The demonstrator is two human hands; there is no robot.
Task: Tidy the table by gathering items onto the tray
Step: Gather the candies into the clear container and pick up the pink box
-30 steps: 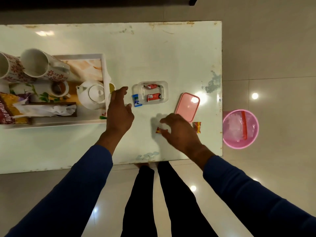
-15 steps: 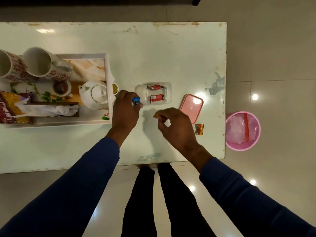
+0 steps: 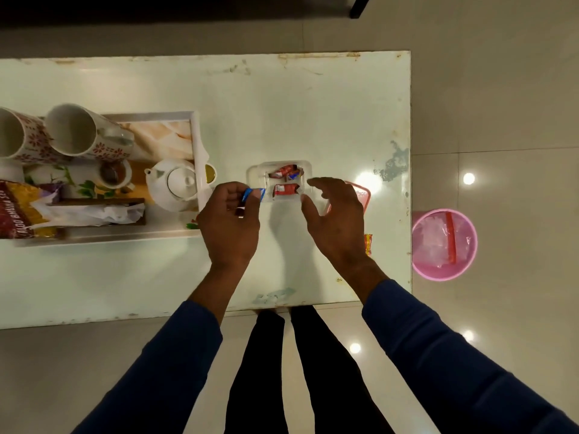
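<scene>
Glossy beige floor tiles surround a worn white table (image 3: 282, 104), seen from above by a person in dark blue sleeves. At nine o'clock on the table sits a white-rimmed tray (image 3: 195, 142) carrying two floral mugs (image 3: 78, 133), a white teapot (image 3: 175, 184), a small cup (image 3: 114, 173), a snack packet (image 3: 18, 211) and crumpled tissue (image 3: 103, 213). Near the table's centre stands a clear plastic container (image 3: 283, 180) holding red-wrapped sweets (image 3: 285, 189). The left hand (image 3: 230, 223), just at the container's eight o'clock and beside the tray's rim, pinches a small blue wrapper (image 3: 250, 194) between thumb and curled fingers. The right hand (image 3: 335, 220) hovers at the container's four o'clock with fingers spread and relaxed, holding nothing. Partly hidden behind that hand lies a pink lid (image 3: 362, 195), and a small orange-wrapped sweet (image 3: 368, 242) rests on the table at the hand's three o'clock. On the floor past the table's three o'clock edge stands a pink bin (image 3: 445, 244) lined with clear plastic.
</scene>
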